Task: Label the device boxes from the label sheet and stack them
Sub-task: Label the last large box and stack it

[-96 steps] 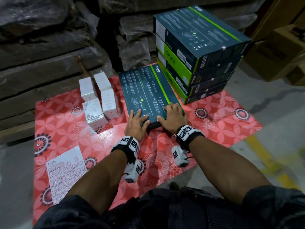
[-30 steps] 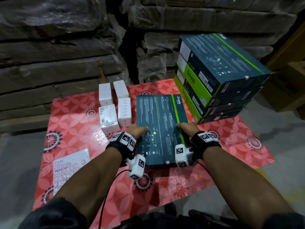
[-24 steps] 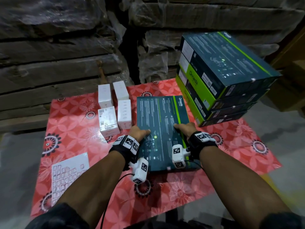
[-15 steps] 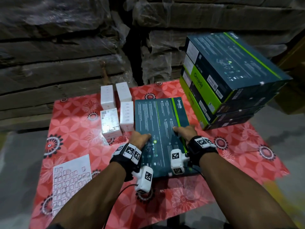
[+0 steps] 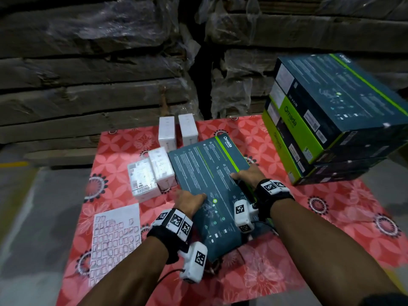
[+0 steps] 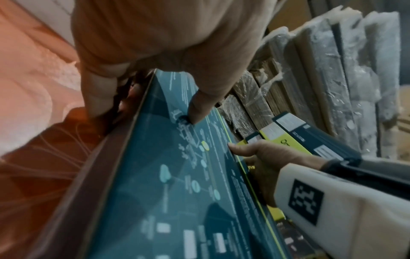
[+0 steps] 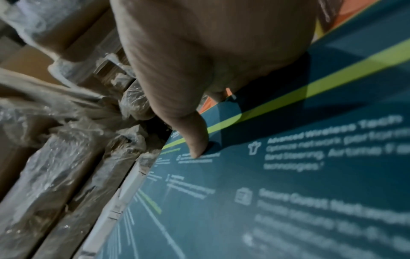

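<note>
Dark teal box (image 5: 209, 191) gripped at both long sides: my left hand (image 5: 187, 200) on left edge, thumb on top; my right hand (image 5: 247, 175) on right edge. Box mid red mat (image 5: 320, 208), near end raised. Box stack (image 5: 331, 120) at far right corner; label sheet (image 5: 114, 241) near left edge.

Small white boxes (image 5: 154, 171) hard against the left, box stack (image 5: 326, 124) right.

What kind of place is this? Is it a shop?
Probably a warehouse or stockroom, not a shop. Plastic-wrapped cardboard stacks fill the back, a stack of device boxes stands on a red floral sheet, and the floor is bare concrete.
</note>
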{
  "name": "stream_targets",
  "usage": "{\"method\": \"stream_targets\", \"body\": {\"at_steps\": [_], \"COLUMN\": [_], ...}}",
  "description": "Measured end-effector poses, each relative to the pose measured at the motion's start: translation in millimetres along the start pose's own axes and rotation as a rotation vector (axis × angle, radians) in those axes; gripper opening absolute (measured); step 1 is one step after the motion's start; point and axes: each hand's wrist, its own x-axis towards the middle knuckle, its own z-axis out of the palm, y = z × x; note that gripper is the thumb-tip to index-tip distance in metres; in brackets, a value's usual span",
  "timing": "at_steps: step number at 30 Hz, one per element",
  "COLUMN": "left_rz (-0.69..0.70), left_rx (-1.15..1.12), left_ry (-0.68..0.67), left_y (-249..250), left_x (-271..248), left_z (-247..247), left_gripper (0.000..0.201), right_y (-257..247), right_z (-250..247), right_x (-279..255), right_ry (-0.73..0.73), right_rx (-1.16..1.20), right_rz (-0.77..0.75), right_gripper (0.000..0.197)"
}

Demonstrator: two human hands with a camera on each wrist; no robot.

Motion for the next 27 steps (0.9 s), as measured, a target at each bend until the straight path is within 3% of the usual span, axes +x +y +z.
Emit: {"method": "stream_targets", "body": {"at_steps": [1,3,6,9,12,18,21,27], "left_rz": [0.002,0.086,0.317,0.443,0.531,0.567,0.561,0.539], "left_rx": [0.061,0.217,0.415,0.544,0.664,0.784,0.812,0.797], "left_ry": [0.019,0.089,0.187,0.152,0.111,0.037,0.01,-0.025], "left_y": [2.8,10.8,24.6,44.4,66.6,91.7,97.2,103.5], "left_x": [-3.9,-11.4,-10.1,6.2,29.0,76.0,88.8,107.2], "left_z": [-2.6,-9.2,-15.7,-19.9,-26.7,-29.3,-28.3,-29.4], "left_gripper": [0.103,0.09,0.073,0.062,0.056,0.065,0.072,0.074], "right_y": [-0.6,-5.4,-13.5,-2.7,15.9,39.9,40.2,36.2], "right_z": [0.4,-4.6,-18.0,-24.2,-17.2,22.7,45.4,68.4], "right_x": [-2.2,-24.0,-76.5,-109.3,-134.4,-162.1,-167.3,-160.6], "right_ry": [-0.003,0.034,0.221,0.378,0.498,0.653,0.621,0.594], "right_rx": [-0.01,-0.069,-0.179,-0.111,0.001,0.301,0.384,0.519], "right_rz": [-0.005,-0.017,0.055,0.144,0.251,0.442,0.513,0.608], "right_gripper": [0.088,0.091,0.075,0.066,0.071,0.087,0.096,0.097]}}
